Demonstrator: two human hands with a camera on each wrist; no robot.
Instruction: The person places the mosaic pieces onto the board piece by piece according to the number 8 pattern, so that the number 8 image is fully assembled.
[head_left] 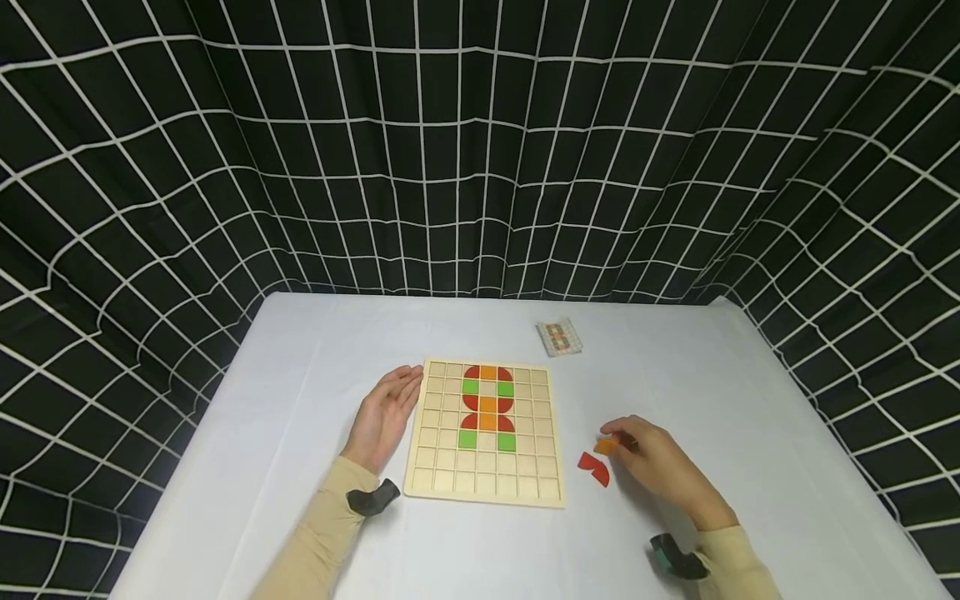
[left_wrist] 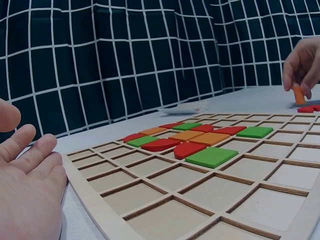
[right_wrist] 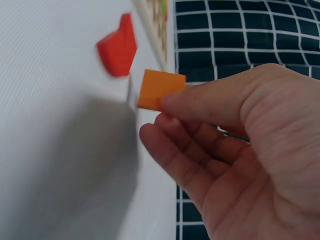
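A wooden grid board (head_left: 487, 483) lies on the table, with red, orange and green pieces set in its upper middle cells. My left hand (head_left: 384, 421) rests beside the board's left edge, palm up and fingers extended, holding nothing. To the right of the board, my right hand (head_left: 660, 467) pinches an orange square tile (right_wrist: 155, 90) between thumb and fingers, above the table. Just left of that hand, red pieces (head_left: 595, 469) with curved edges lie on the white cloth. In the left wrist view, green tiles (left_wrist: 212, 157) sit in their cells beside red and orange ones.
Behind the board, to its upper right, lies a small stack of pattern cards (head_left: 559, 337); the top one shows a coloured design on a grid. A white cloth (head_left: 300, 367) covers the table. Black curtains (head_left: 465, 150) with white grid lines stand around the back and sides.
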